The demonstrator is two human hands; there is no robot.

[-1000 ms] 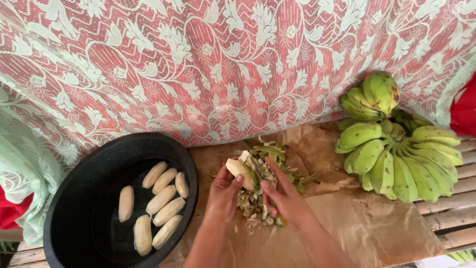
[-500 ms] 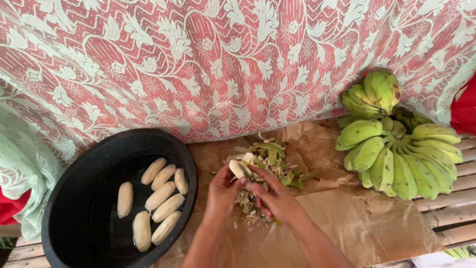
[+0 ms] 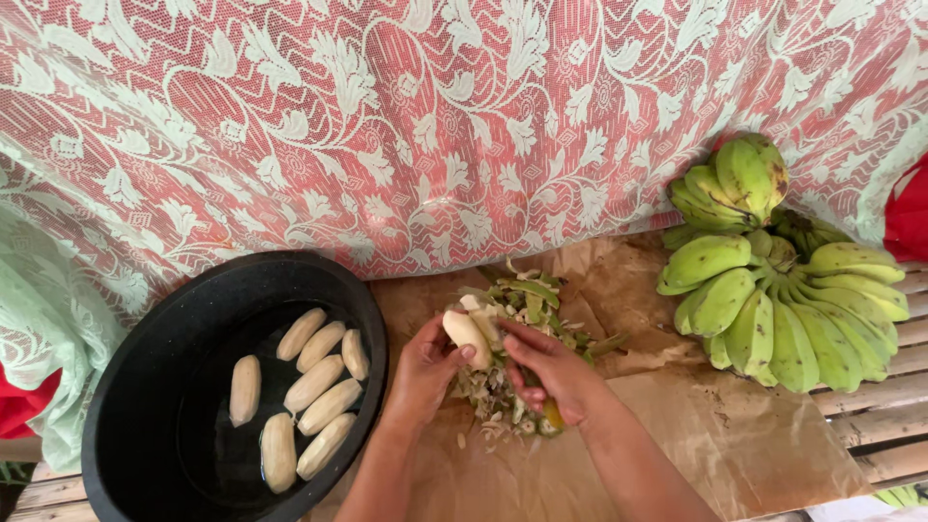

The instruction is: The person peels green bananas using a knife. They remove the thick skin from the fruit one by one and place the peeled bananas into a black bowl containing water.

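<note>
Hands peeling a pale banana over crumpled brown paper [image 3: 735, 435].

Left hand [image 3: 422, 372] pinches the pale peeled banana [image 3: 466, 333] above the green peel scraps [image 3: 527, 300]; right hand [image 3: 556, 372] curls around a small knife. Left of the scraps, a round black plastic basin [image 3: 145, 387] holds peeled bananas [image 3: 309, 382]; right of them lies a green banana bunch [image 3: 773, 290].

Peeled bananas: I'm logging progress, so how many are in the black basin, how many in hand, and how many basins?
Pale peeled bananas in the round black plastic basin: 7
Pale peeled banana in the left hand: 1
Basins: 1
Total: 9
</note>
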